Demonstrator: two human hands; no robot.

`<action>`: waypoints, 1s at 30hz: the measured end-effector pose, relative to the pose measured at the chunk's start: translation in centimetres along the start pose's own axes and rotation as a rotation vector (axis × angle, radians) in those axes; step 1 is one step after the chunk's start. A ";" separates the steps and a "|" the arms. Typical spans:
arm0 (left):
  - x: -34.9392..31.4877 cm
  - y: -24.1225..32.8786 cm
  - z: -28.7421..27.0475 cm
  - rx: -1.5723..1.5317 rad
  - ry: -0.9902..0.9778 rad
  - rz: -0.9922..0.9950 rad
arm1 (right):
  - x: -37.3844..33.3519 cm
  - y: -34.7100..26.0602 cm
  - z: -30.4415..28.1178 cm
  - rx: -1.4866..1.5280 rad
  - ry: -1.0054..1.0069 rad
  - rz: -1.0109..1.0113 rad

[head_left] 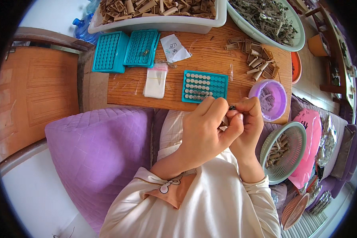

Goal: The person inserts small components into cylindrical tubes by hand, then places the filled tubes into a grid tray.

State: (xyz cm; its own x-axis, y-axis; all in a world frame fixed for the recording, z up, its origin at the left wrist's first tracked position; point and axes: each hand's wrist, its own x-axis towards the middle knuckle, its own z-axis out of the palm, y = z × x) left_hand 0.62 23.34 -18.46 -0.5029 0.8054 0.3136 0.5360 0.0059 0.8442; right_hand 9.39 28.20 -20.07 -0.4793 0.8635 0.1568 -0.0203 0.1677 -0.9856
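My left hand (pixel 206 129) and my right hand (pixel 248 127) are closed close together, just off the table's front edge. A small dark piece (pixel 231 107) shows between their fingertips, pinched by my right fingers. Below it, part of a small brownish piece (pixel 223 124) peeks out by my left thumb. What else my left fingers grip is hidden. Right beyond the hands lies a teal tray (pixel 218 84) with rows of small round pale pieces (pixel 197 82) in its left part. To the right stands a purple bowl (pixel 282 99) with greyish scraps.
On the wooden table (pixel 123 95) are stacked teal trays (pixel 111 51), white plastic bags (pixel 155 81), a paper slip (pixel 175 48) and loose tan pieces (pixel 261 59). A white bin (pixel 202 27) and a green basin (pixel 299 33) stand behind. A green basket (pixel 301 158) sits at right.
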 end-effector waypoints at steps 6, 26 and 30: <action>0.3 -0.3 0.2 0.003 0.021 0.005 | 0.3 0.4 0.2 0.047 0.019 0.011; -0.2 -2.8 -0.4 -1.141 -0.147 -0.371 | 0.3 -1.3 0.0 -0.063 0.074 -0.042; -0.7 -2.9 -0.8 -1.142 -0.164 -0.258 | 0.0 -2.1 -0.1 -0.199 0.090 -0.158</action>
State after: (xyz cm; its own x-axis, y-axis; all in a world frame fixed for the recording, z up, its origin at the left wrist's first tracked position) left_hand -1.17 22.24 -20.80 -0.3698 0.9250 0.0876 -0.5277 -0.2867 0.7996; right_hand 9.51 27.91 -17.94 -0.4037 0.8566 0.3214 0.0882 0.3861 -0.9182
